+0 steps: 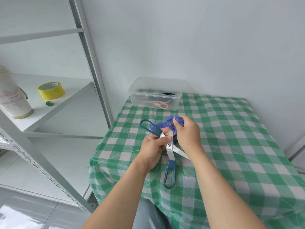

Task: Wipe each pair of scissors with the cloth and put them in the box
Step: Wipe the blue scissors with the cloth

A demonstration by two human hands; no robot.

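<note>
Fingers of left hand: curled round the teal scissors close to the pivot, with the thumb laid across the metal in a firm hold.
Fingers of right hand: bunched round the blue cloth, pinching it over the far end of one blade.
Scissors: spread wide and held on the person's side of the box, near it but apart. One blade runs up into the cloth and the other lies bare, slanting under the right wrist. One handle points up toward the box's left end and the other hangs away from the box.
Cloth: a wad between the scissors and the box, not touching the box.
Box: clear, with no lid on, at the far edge of the counter by the wall. Inside are pink scissors and something dark that cannot be made out.
Shelf: left of the box and well apart, carrying a roll of yellow tape and a pale cup.
Done, by the look of it: at least one pair is already in the box.
In hand: wiping the teal pair, one blade under the cloth.
Left: probably the bare blade, then this pair goes into the box. It is the only pair seen outside the box.
</note>
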